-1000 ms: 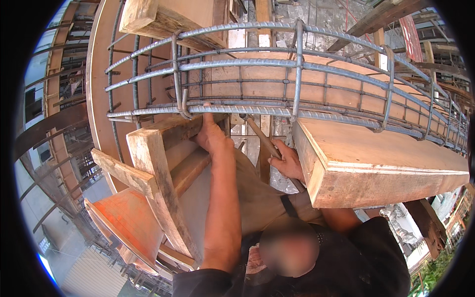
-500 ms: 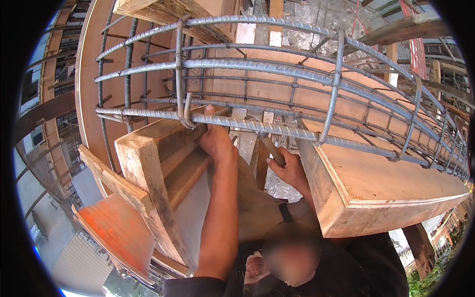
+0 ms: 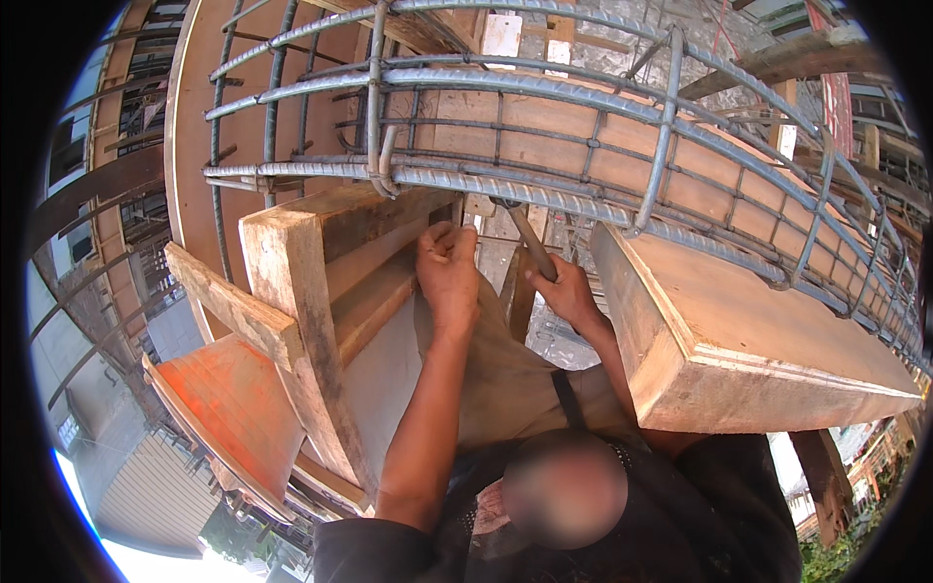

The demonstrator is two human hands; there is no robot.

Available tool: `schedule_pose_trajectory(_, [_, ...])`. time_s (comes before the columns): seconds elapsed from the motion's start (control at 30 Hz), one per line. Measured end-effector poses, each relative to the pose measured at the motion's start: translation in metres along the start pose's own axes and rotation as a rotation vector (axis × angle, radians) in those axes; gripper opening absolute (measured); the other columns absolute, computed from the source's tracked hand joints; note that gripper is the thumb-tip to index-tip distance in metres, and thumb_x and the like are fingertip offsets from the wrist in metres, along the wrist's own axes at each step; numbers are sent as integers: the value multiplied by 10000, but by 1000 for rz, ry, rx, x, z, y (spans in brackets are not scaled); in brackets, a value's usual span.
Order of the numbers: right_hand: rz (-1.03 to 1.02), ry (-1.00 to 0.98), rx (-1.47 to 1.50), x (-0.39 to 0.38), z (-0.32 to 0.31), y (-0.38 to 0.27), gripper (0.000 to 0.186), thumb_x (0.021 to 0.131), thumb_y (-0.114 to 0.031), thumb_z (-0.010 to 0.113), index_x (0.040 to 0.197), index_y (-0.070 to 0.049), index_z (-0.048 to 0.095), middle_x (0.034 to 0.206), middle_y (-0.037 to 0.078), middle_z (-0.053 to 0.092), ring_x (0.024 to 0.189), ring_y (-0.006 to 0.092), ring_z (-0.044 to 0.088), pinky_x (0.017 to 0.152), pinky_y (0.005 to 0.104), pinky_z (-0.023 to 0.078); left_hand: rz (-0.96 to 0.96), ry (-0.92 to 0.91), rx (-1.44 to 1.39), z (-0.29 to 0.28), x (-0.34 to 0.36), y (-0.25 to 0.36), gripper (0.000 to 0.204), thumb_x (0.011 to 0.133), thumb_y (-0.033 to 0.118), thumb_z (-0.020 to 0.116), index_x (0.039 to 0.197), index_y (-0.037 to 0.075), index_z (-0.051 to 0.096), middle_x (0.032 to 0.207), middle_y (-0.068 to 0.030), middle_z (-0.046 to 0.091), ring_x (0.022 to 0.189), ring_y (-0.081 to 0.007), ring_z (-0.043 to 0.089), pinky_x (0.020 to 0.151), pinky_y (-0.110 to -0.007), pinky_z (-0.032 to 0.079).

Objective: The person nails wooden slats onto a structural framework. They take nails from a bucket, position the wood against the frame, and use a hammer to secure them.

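My left hand (image 3: 446, 262) has its fingers curled and pinched beside the timber formwork frame (image 3: 284, 267), below the rebar cage; what it holds, if anything, is too small to make out. To its right, my right hand (image 3: 561, 285) grips a hammer (image 3: 527, 228) by the handle, its head up under the lowest front bar. The rebar cage (image 3: 525, 197) of ribbed bars and stirrups runs across the upper view. A plywood box form (image 3: 758, 321) stands just right of my right hand.
A tall plywood panel (image 3: 191, 146) rises behind the cage at left. An orange-stained board (image 3: 219, 403) juts out at lower left. A dark wooden beam (image 3: 777, 63) slants at upper right. Scaffolding and buildings line both sides, with rubble-covered ground visible through the gaps.
My left hand has come down from the timber's top at the lower bar, and its fingers have curled. My right hand still grips the hammer. The view has shifted slightly.
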State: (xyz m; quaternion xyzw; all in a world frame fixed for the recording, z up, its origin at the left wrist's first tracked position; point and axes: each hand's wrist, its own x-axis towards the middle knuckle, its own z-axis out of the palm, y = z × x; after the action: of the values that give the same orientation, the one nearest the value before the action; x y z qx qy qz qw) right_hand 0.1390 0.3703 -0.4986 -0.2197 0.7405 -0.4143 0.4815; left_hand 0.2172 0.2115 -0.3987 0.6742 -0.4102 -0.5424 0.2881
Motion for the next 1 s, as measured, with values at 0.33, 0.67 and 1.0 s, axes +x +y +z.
schedule_pose_trajectory(0.33, [-33, 43, -78, 0, 8, 4, 288, 903, -267, 718, 1013, -5, 676, 648, 111, 583, 602, 157, 541, 595, 364, 459, 1176, -406, 1791, 4, 3, 48, 477, 869, 150, 640, 1308, -31, 590, 1417, -202, 551, 1390, -367, 438, 1203, -500, 278])
schedule_pose_trajectory(0.67, [24, 38, 64, 2, 17, 11, 324, 914, -336, 719, 963, -18, 685, 693, 104, 617, 662, 161, 568, 656, 354, 478, 1075, -452, 2444, 26, 22, 86, 399, 947, 215, 554, 1295, 26, 605, 1247, -141, 651, 1236, -298, 567, 1082, -469, 368])
schedule_pose_trajectory(1.0, [-20, 67, 81, 11, 36, 18, 344, 904, -343, 731, 903, -9, 652, 654, 105, 585, 633, 180, 555, 634, 378, 467, 1239, -415, 2623, 23, 68, 71, 302, 943, 215, 575, 1154, 67, 731, 1119, -100, 745, 980, -306, 727, 771, -605, 575])
